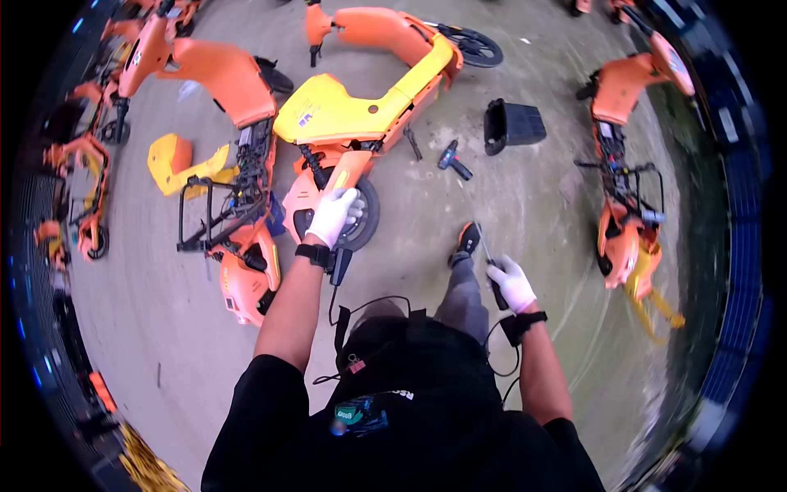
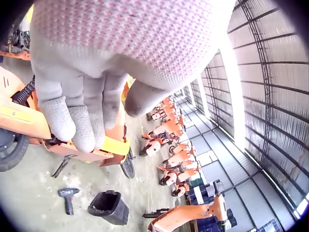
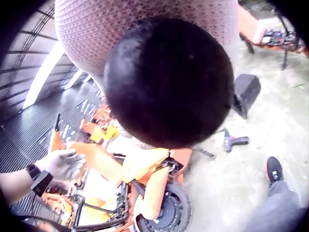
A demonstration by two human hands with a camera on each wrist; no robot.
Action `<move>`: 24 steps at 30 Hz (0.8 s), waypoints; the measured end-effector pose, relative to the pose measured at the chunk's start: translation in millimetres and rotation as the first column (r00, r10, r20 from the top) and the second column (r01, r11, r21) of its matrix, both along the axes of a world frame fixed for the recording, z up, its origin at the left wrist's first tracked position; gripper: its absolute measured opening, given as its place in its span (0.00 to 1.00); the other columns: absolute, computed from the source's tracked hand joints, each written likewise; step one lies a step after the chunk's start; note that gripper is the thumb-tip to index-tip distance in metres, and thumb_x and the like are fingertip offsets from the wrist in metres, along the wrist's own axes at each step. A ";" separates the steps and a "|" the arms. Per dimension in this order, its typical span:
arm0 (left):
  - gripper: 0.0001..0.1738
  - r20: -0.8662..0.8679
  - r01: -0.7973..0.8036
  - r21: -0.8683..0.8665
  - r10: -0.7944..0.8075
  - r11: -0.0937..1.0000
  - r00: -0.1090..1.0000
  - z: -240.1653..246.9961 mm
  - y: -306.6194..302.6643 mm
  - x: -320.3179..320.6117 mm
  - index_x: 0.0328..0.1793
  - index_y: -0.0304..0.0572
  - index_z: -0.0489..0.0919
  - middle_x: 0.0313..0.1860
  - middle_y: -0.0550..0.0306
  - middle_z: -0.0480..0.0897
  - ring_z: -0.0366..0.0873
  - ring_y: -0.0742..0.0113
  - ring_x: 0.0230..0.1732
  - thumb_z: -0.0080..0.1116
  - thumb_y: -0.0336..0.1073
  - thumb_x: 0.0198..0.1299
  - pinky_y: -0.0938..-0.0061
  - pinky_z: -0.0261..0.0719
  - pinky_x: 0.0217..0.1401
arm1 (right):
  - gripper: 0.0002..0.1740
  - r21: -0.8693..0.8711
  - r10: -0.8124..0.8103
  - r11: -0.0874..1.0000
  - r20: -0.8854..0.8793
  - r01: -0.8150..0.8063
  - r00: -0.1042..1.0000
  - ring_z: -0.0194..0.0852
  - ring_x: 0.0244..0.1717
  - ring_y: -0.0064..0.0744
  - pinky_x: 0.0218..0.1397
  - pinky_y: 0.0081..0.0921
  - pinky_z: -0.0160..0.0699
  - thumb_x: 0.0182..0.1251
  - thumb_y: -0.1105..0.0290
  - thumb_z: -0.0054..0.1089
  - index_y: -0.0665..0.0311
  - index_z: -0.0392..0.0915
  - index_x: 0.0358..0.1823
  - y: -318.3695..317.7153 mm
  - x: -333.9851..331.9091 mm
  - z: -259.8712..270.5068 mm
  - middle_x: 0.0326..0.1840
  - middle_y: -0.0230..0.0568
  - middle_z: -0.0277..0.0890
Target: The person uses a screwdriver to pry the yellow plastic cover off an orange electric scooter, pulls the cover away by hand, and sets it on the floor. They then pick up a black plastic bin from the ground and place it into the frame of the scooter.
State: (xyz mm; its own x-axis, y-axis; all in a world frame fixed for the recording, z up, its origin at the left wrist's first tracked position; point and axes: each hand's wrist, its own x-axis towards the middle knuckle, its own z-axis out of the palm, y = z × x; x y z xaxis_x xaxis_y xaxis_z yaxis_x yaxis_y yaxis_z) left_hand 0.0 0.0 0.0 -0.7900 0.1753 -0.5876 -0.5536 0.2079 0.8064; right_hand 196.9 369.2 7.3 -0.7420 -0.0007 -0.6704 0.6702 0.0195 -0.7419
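In the head view my white-gloved left hand [image 1: 334, 215] is over the wheel end of an orange scooter with a yellow body panel [image 1: 336, 111]. Its fingers [image 2: 79, 116] hang loosely extended in the left wrist view, holding nothing; whether they touch the scooter I cannot tell. My gloved right hand [image 1: 513, 284] grips the black handle [image 1: 498, 297] of a long tool, its thin metal shaft [image 1: 482, 238] pointing away over the floor. The handle's round black end [image 3: 169, 82] hides most of the right hand's fingers in the right wrist view.
A drill [image 1: 455, 160], a black bin [image 1: 516, 125] and a small dark part [image 1: 412, 143] lie on the floor ahead. Partly stripped orange scooters stand left [image 1: 258, 148] and right [image 1: 615, 164]. A loose yellow panel [image 1: 172, 166] lies at left. One shoe [image 1: 468, 239] is near the tool.
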 end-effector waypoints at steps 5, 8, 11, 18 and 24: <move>0.24 0.078 -0.300 0.117 0.293 0.947 0.953 -5.1 103.1 -34.4 0.57 0.36 0.75 0.42 0.56 0.84 0.82 0.72 0.33 0.53 0.51 0.71 0.80 0.78 0.32 | 0.16 -0.126 0.342 0.927 -0.107 -0.353 0.934 0.70 0.26 0.18 0.31 0.19 0.71 0.74 0.67 0.52 0.71 0.73 0.55 32.6 -137.4 -4.8 0.30 0.32 0.74; 0.21 0.054 -0.312 0.195 0.307 0.930 0.950 -10.3 153.8 -59.0 0.61 0.39 0.72 0.47 0.52 0.84 0.82 0.72 0.35 0.47 0.47 0.75 0.81 0.79 0.35 | 0.13 -0.055 0.530 0.837 -0.164 -0.544 0.832 0.69 0.26 0.18 0.30 0.20 0.70 0.73 0.66 0.54 0.70 0.75 0.49 54.5 -187.9 6.1 0.29 0.31 0.72; 0.18 0.041 -0.429 0.226 0.432 0.874 0.901 -15.9 171.9 -73.6 0.57 0.37 0.75 0.43 0.53 0.85 0.82 0.74 0.33 0.47 0.44 0.75 0.82 0.78 0.33 | 0.13 -0.179 0.532 0.820 -0.112 -0.543 0.839 0.70 0.27 0.18 0.31 0.20 0.71 0.72 0.66 0.55 0.70 0.75 0.48 64.2 -219.7 -1.8 0.29 0.32 0.73; 0.15 0.097 -0.653 0.234 0.651 0.720 0.753 -41.4 170.6 -91.4 0.55 0.37 0.76 0.41 0.53 0.84 0.80 0.75 0.31 0.46 0.41 0.76 0.81 0.77 0.33 | 0.18 -0.167 0.712 0.681 -0.077 -0.713 0.698 0.71 0.30 0.18 0.35 0.19 0.72 0.73 0.64 0.55 0.67 0.76 0.58 86.6 -290.1 0.0 0.31 0.28 0.73; 0.15 0.215 -0.737 0.403 0.726 0.543 0.653 -63.4 173.1 -124.7 0.57 0.40 0.74 0.46 0.49 0.84 0.81 0.69 0.36 0.46 0.42 0.75 0.74 0.80 0.40 | 0.26 -0.157 0.754 0.652 0.031 -0.741 0.657 0.67 0.29 0.15 0.31 0.16 0.68 0.73 0.59 0.57 0.64 0.71 0.68 121.7 -372.8 24.8 0.33 0.24 0.71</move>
State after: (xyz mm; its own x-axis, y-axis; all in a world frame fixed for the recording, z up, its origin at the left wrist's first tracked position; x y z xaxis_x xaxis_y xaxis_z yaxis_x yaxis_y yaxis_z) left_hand -124.7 173.1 -63.4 -0.7482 -0.2309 -0.6219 -0.3726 -0.6293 0.6820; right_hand -175.9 491.0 32.1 -0.3940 -0.6133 -0.6846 0.5282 0.4585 -0.7147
